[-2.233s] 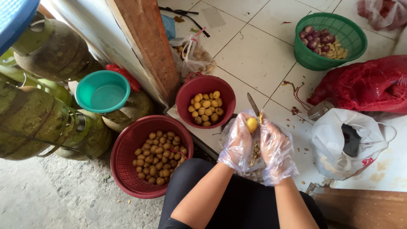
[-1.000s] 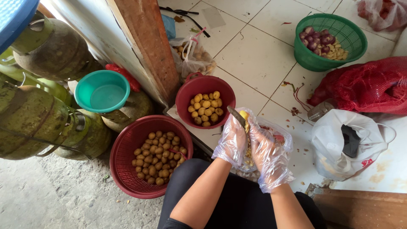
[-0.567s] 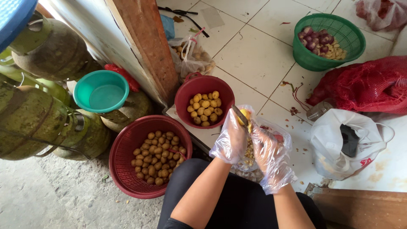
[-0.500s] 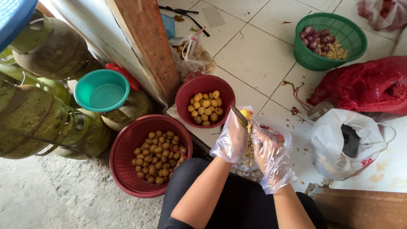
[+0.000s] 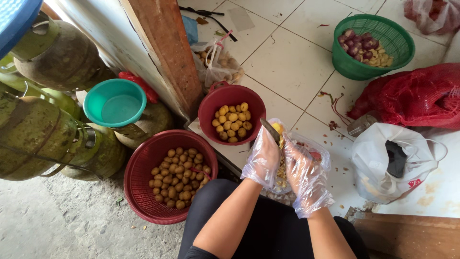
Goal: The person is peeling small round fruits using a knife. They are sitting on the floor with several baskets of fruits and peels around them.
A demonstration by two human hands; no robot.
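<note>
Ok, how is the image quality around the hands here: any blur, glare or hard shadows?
Head view: soft, even daylight, no hard shadows. The left hand and right hand wear clear plastic gloves whose sheen and wrinkles veil the fingers. The knife and the yellow piece look slightly soft. The red bowl is sharp.

Dark red bowl (image 5: pixel 232 98): peeled yellow potatoes (image 5: pixel 231 122). Red basket (image 5: pixel 143 192): brown unpeeled potatoes (image 5: pixel 178 175). Teal bowl (image 5: pixel 114 102) left. Far right, green basket (image 5: pixel 357 69): purple shallots (image 5: pixel 357 43). Red mesh sack (image 5: pixel 412 93); white bag (image 5: pixel 378 177). Clear gloves, both hands.
</note>
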